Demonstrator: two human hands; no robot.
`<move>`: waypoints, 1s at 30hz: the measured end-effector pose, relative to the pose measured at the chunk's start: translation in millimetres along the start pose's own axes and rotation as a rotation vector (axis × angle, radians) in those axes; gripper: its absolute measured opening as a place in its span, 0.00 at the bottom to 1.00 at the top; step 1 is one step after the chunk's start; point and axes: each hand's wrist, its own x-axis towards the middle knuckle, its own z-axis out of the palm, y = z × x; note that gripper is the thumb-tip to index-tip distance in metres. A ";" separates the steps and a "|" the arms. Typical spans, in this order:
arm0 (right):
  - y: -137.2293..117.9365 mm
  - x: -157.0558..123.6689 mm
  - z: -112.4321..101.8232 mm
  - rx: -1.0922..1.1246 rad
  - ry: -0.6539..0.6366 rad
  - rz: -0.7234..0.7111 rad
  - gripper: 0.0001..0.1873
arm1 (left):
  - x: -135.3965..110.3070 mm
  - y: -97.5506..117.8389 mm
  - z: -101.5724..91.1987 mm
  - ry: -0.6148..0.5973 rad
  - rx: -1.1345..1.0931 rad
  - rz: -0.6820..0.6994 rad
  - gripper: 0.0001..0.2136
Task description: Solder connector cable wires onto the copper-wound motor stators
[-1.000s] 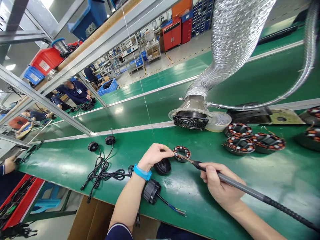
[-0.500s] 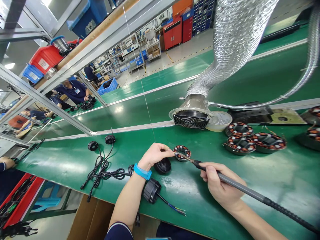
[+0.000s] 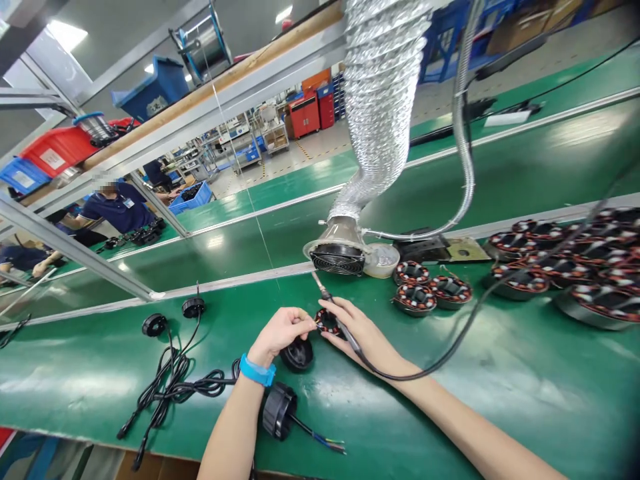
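Note:
My left hand (image 3: 286, 333), with a blue band at the wrist, is closed in a pinch at the left edge of a small stator (image 3: 328, 321) with copper windings. A thin solder wire (image 3: 257, 223) runs down from above to this hand; its end at the fingertips is too small to see. My right hand (image 3: 363, 330) is shut on a soldering iron (image 3: 346, 333), whose tip points up and left, away from the stator. Its fingers also reach the stator's right side. Below my left hand lie a black round cap (image 3: 297, 353) and a black ribbed housing (image 3: 280, 410) with stripped wire ends.
A fume extractor hood (image 3: 340, 247) on a foil duct (image 3: 383, 100) stands behind the hands, beside a small bowl (image 3: 383, 259). Several stators (image 3: 415, 299) fill the right side. Black cables (image 3: 170, 373) with caps lie left. Another person (image 3: 117, 207) sits across the bench.
The view has turned right. The soldering iron's tip has left the stator and now points up-left. My right hand has moved in against the stator; my left hand stays pinched at it.

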 end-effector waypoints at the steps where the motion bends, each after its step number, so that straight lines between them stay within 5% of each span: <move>1: 1.5 1.3 0.6 0.013 -0.021 -0.007 0.30 | -0.1 0.6 -0.8 0.009 0.009 0.004 0.25; 14: 13.8 -8.5 -8.1 0.160 -0.041 0.029 0.20 | 3.9 8.2 -27.2 -0.023 0.082 -0.173 0.25; 25: 8.2 -5.2 -9.5 0.170 0.010 0.007 0.19 | 11.4 13.2 -8.6 -0.125 0.218 -0.096 0.28; 30: 7.6 -6.1 -10.6 0.164 -0.014 0.016 0.20 | 9.2 13.4 -18.7 -0.091 0.148 -0.151 0.26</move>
